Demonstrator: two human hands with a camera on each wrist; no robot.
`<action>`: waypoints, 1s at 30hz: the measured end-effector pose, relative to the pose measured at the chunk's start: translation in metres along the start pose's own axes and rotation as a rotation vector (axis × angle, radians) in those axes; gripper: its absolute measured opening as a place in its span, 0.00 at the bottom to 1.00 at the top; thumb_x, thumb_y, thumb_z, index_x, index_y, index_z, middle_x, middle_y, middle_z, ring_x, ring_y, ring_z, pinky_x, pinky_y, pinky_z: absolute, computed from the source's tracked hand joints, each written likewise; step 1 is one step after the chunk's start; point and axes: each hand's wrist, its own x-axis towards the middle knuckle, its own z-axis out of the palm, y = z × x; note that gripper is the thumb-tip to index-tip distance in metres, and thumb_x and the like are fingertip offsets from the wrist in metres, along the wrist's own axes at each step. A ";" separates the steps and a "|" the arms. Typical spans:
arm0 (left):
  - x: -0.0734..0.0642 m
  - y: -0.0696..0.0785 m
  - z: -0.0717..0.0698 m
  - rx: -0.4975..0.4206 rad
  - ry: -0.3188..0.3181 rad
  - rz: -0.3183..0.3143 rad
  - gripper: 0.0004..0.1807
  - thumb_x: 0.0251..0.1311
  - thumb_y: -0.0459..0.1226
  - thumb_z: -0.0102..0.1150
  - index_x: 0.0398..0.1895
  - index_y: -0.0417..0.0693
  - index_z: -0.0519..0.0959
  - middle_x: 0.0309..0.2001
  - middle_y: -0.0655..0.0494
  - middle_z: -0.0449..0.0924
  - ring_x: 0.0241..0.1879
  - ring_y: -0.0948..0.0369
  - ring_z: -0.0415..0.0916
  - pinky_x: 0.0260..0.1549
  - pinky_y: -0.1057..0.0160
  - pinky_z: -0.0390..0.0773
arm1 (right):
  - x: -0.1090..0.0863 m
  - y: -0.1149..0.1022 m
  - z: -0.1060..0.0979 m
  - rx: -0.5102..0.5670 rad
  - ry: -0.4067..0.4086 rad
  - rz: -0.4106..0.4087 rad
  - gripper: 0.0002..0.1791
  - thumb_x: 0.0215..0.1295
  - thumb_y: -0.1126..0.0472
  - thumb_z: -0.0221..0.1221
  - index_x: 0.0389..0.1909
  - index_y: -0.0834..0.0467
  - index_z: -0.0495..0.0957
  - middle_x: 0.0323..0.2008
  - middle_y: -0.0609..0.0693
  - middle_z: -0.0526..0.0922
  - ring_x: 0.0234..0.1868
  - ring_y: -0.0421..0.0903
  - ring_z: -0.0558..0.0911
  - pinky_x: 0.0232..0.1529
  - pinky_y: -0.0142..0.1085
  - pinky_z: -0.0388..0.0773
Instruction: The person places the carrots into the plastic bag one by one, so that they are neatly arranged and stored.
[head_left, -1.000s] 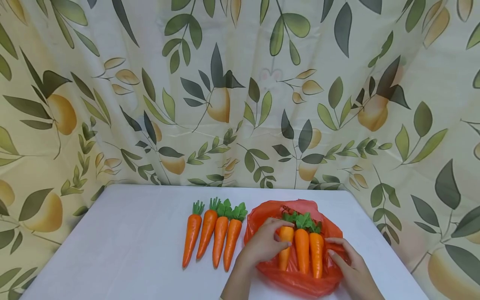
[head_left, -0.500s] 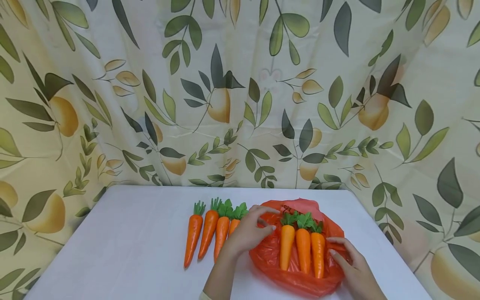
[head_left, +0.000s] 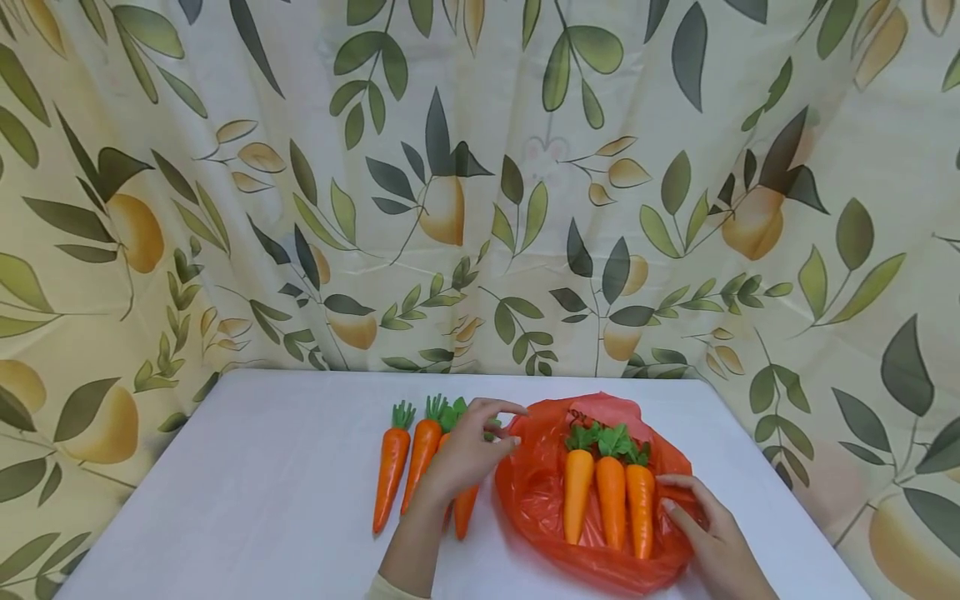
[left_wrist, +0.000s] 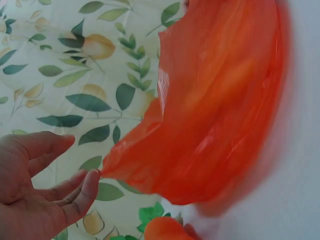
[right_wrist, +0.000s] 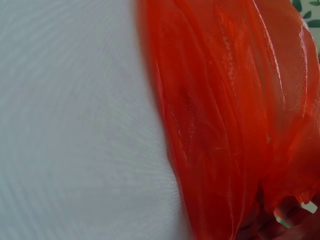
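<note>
A red plastic bag (head_left: 528, 500) lies on the table with its mouth spread. Inside it, three carrots with green tops (head_left: 577, 496) lie side by side. My right hand (head_left: 708, 533) holds the bag's right rim; in the right wrist view its fingers (right_wrist: 292, 217) are partly hidden by the plastic. My left hand (head_left: 465, 458), holding no carrot, hovers left of the bag over a row of several carrots (head_left: 390, 471), covering part of the two right ones. In the left wrist view its fingers (left_wrist: 80, 200) are spread and reach close to the bag's edge; contact is unclear.
The white table (head_left: 285, 483) extends to the left of the carrot row. Behind its far edge hangs a curtain (head_left: 480, 208) printed with leaves and fruit.
My left hand has let go of the leftmost carrot in the bag and moved left, out over the row on the table. My right hand has stayed at the bag's rim.
</note>
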 end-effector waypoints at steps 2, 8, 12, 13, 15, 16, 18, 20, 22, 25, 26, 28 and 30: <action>-0.001 -0.002 -0.006 0.011 0.006 -0.008 0.18 0.67 0.33 0.66 0.58 0.59 0.84 0.63 0.53 0.69 0.48 0.55 0.76 0.36 0.59 0.84 | 0.000 0.000 0.001 0.003 -0.001 -0.003 0.24 0.80 0.52 0.54 0.69 0.59 0.69 0.67 0.61 0.71 0.55 0.33 0.74 0.49 0.28 0.79; -0.003 -0.009 -0.023 0.026 0.028 -0.027 0.18 0.67 0.32 0.66 0.56 0.60 0.84 0.63 0.51 0.70 0.47 0.54 0.76 0.37 0.58 0.83 | 0.000 -0.001 0.002 0.015 -0.006 0.011 0.24 0.80 0.52 0.55 0.69 0.60 0.68 0.68 0.61 0.71 0.57 0.35 0.74 0.50 0.29 0.79; -0.005 -0.013 -0.030 0.052 0.035 -0.057 0.17 0.67 0.34 0.67 0.56 0.61 0.84 0.59 0.53 0.71 0.47 0.53 0.76 0.37 0.58 0.83 | 0.001 0.000 0.002 0.011 -0.010 0.044 0.25 0.80 0.52 0.55 0.69 0.60 0.68 0.67 0.62 0.71 0.61 0.51 0.75 0.50 0.34 0.81; -0.005 -0.014 -0.031 0.063 0.035 -0.058 0.17 0.66 0.34 0.67 0.56 0.61 0.84 0.58 0.54 0.72 0.47 0.53 0.76 0.37 0.58 0.83 | 0.002 0.001 0.001 0.008 -0.011 0.050 0.25 0.80 0.52 0.55 0.70 0.60 0.67 0.68 0.62 0.71 0.61 0.54 0.74 0.51 0.35 0.82; -0.006 -0.017 -0.033 0.077 0.032 -0.072 0.17 0.67 0.35 0.67 0.56 0.62 0.84 0.57 0.54 0.72 0.47 0.54 0.76 0.39 0.57 0.82 | 0.003 0.002 0.000 0.011 -0.014 0.067 0.25 0.80 0.52 0.55 0.70 0.60 0.67 0.68 0.62 0.70 0.63 0.57 0.73 0.51 0.37 0.82; -0.007 -0.019 -0.034 0.081 0.030 -0.078 0.17 0.67 0.35 0.67 0.56 0.62 0.84 0.57 0.54 0.72 0.47 0.54 0.75 0.39 0.57 0.82 | 0.003 0.002 0.000 0.015 -0.013 0.071 0.25 0.80 0.52 0.55 0.70 0.60 0.67 0.69 0.62 0.69 0.64 0.58 0.72 0.51 0.37 0.82; -0.008 -0.023 -0.035 0.098 0.026 -0.083 0.17 0.67 0.35 0.67 0.56 0.63 0.84 0.60 0.52 0.72 0.47 0.54 0.75 0.41 0.56 0.82 | 0.004 0.003 -0.001 0.022 -0.019 0.078 0.26 0.80 0.52 0.55 0.71 0.60 0.66 0.70 0.62 0.68 0.64 0.58 0.71 0.51 0.37 0.82; -0.008 -0.028 -0.039 0.108 0.026 -0.074 0.17 0.67 0.34 0.66 0.56 0.62 0.84 0.62 0.50 0.71 0.48 0.53 0.75 0.42 0.55 0.82 | 0.003 0.003 -0.001 0.030 -0.018 0.082 0.26 0.80 0.52 0.55 0.71 0.60 0.66 0.70 0.62 0.68 0.64 0.58 0.71 0.51 0.37 0.82; -0.009 -0.033 -0.044 0.114 0.027 -0.060 0.18 0.67 0.34 0.66 0.57 0.60 0.84 0.64 0.47 0.70 0.49 0.52 0.74 0.43 0.55 0.82 | 0.003 0.003 0.000 0.035 -0.016 0.080 0.25 0.80 0.53 0.55 0.70 0.60 0.66 0.70 0.62 0.68 0.64 0.57 0.72 0.51 0.37 0.82; -0.011 -0.042 -0.053 0.121 0.033 -0.042 0.18 0.67 0.33 0.65 0.59 0.55 0.83 0.63 0.45 0.70 0.50 0.51 0.74 0.43 0.54 0.81 | 0.001 0.003 0.000 0.042 -0.010 0.071 0.25 0.80 0.53 0.55 0.70 0.60 0.67 0.69 0.63 0.69 0.62 0.55 0.74 0.50 0.37 0.82; -0.012 -0.045 -0.057 0.123 0.038 -0.044 0.18 0.68 0.33 0.65 0.59 0.54 0.83 0.62 0.45 0.71 0.50 0.50 0.74 0.43 0.53 0.80 | 0.001 0.003 0.000 0.041 -0.008 0.062 0.25 0.80 0.53 0.55 0.70 0.60 0.67 0.69 0.63 0.69 0.61 0.55 0.74 0.50 0.36 0.82; -0.015 -0.049 -0.063 0.130 0.046 -0.045 0.18 0.68 0.33 0.65 0.60 0.52 0.82 0.61 0.44 0.71 0.49 0.50 0.73 0.42 0.53 0.80 | 0.001 0.003 0.000 0.038 -0.007 0.054 0.25 0.80 0.52 0.56 0.69 0.60 0.68 0.69 0.63 0.69 0.61 0.52 0.75 0.50 0.36 0.82; -0.017 -0.052 -0.069 0.138 0.062 -0.046 0.18 0.68 0.32 0.64 0.59 0.51 0.82 0.62 0.45 0.72 0.48 0.50 0.74 0.41 0.54 0.79 | 0.001 0.003 0.000 0.027 -0.002 0.042 0.25 0.80 0.52 0.56 0.69 0.60 0.68 0.69 0.62 0.70 0.60 0.49 0.75 0.50 0.35 0.82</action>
